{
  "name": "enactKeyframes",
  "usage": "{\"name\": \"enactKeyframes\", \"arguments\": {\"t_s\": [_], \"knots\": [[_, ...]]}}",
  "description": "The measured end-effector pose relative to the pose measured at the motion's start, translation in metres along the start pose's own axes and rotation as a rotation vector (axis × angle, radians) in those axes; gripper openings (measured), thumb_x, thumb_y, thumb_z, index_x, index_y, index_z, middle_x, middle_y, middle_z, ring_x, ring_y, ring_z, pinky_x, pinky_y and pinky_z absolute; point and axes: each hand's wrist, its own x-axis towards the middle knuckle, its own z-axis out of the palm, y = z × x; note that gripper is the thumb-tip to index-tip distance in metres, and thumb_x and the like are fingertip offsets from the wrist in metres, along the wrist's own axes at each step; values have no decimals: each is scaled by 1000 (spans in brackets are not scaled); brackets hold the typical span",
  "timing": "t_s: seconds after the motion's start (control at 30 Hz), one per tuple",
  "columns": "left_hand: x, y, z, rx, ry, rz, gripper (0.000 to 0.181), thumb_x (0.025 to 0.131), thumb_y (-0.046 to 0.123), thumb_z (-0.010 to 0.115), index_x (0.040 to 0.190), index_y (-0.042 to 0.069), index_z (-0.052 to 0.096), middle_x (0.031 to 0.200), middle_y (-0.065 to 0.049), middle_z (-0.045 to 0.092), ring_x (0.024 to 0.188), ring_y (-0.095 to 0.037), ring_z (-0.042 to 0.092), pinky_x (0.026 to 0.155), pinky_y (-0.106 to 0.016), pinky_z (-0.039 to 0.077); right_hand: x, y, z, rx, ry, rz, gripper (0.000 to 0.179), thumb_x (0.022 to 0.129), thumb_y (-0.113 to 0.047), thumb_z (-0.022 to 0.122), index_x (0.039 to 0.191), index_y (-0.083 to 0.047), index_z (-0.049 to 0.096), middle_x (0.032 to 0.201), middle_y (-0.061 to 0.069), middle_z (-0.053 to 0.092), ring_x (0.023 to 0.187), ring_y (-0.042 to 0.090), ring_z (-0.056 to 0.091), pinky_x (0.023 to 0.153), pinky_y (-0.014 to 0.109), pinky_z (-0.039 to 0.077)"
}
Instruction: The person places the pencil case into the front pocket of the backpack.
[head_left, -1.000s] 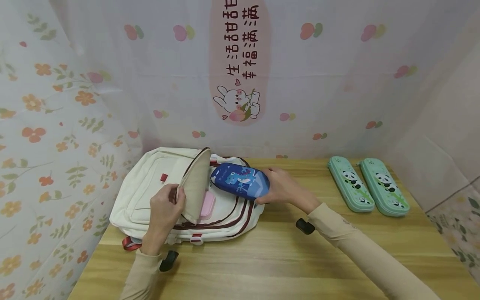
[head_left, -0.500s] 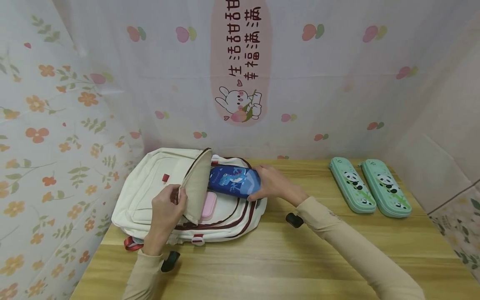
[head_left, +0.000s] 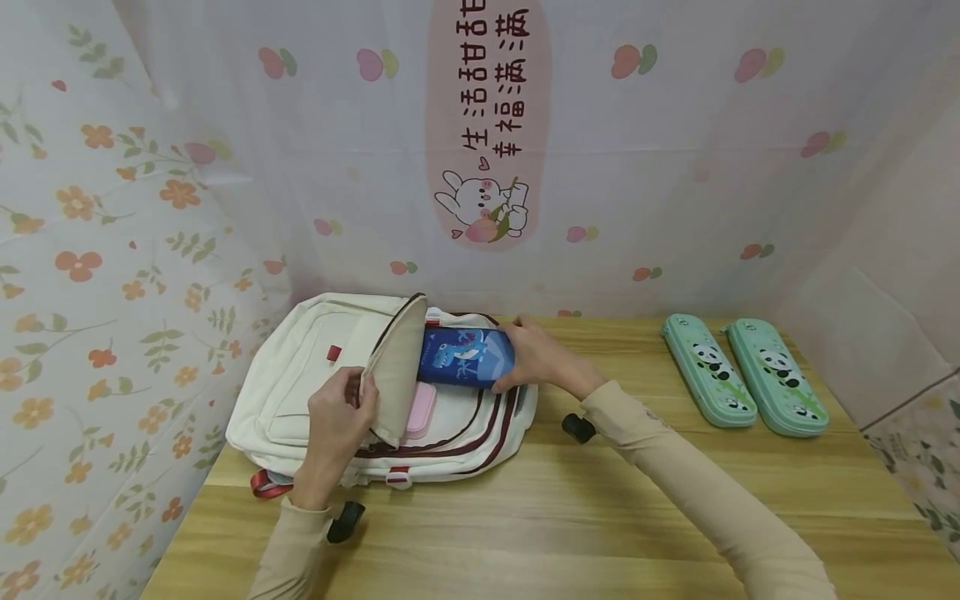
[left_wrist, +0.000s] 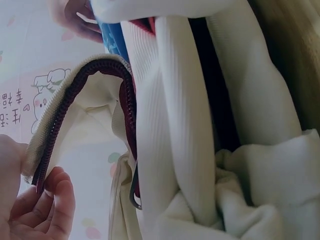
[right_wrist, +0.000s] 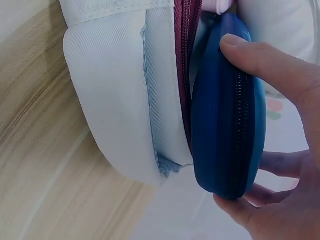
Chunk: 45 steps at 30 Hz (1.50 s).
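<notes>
A white backpack (head_left: 292,358) lies on the wooden table with its front flap (head_left: 396,379) lifted. My left hand (head_left: 333,417) pinches the flap's edge; up close, in the left wrist view, thumb and fingers hold the dark red zipper edge (left_wrist: 75,82). A blue dinosaur pencil case (head_left: 467,357) is partly under the flap, its left end hidden. My right hand (head_left: 536,357) grips its right end, thumb on one side and fingers on the other, as the right wrist view shows. Below the case, a pink rounded item (head_left: 420,411) sits partly under the flap.
Two mint-green panda pencil cases (head_left: 708,371) lie side by side at the right of the table (head_left: 480,533). A patterned curtain (head_left: 360,183) hangs behind and at the left. A red strap loop (head_left: 270,485) sticks out at the backpack's lower left.
My right hand has moved left with the blue pencil case, whose left end has slid farther under the flap. My left hand keeps holding the flap up in about the same spot.
</notes>
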Motion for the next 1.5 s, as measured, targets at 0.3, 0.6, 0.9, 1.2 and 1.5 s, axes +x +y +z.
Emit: {"name": "enactKeyframes", "arguments": {"t_s": [0.3, 0.6, 0.9, 1.2, 1.5], "knots": [[0, 5, 1, -60, 93, 10, 6, 83, -6, 68, 89, -7, 69, 65, -11, 64, 54, -16, 55, 54, -14, 41, 9, -7, 4, -21, -9, -21, 106, 66, -44, 93, 146, 7, 45, 137, 25, 48, 118, 35, 55, 104, 48, 50], [6, 15, 10, -157, 121, 44, 9, 83, -6, 70, 92, -5, 71, 68, -10, 67, 54, -13, 54, 53, -17, 42, 16, -17, 8, -2, -7, -1, 105, 68, -40, 93, 148, 4, 43, 141, 25, 45, 122, 35, 51, 106, 49, 48], [9, 23, 11, -166, 109, 30, 7, 86, -5, 68, 92, -6, 70, 67, -11, 64, 56, -12, 51, 53, -18, 41, 28, -22, 13, -36, -7, -35, 100, 67, -41, 93, 143, 5, 47, 142, 26, 48, 125, 36, 51, 108, 46, 46], [8, 25, 10, -159, 95, 25, 8, 87, -1, 68, 93, -7, 70, 68, -13, 64, 56, -12, 50, 53, -20, 40, 39, -29, 20, -37, -25, -23, 96, 66, -40, 94, 139, 5, 51, 134, 25, 53, 119, 36, 55, 103, 44, 49], [6, 26, 12, -181, 91, 4, 8, 86, -4, 68, 93, -7, 70, 68, -13, 66, 56, -12, 50, 51, -21, 39, 46, -32, 26, -39, -30, -47, 96, 67, -39, 94, 140, 8, 50, 138, 25, 53, 124, 34, 52, 108, 42, 46]]}}
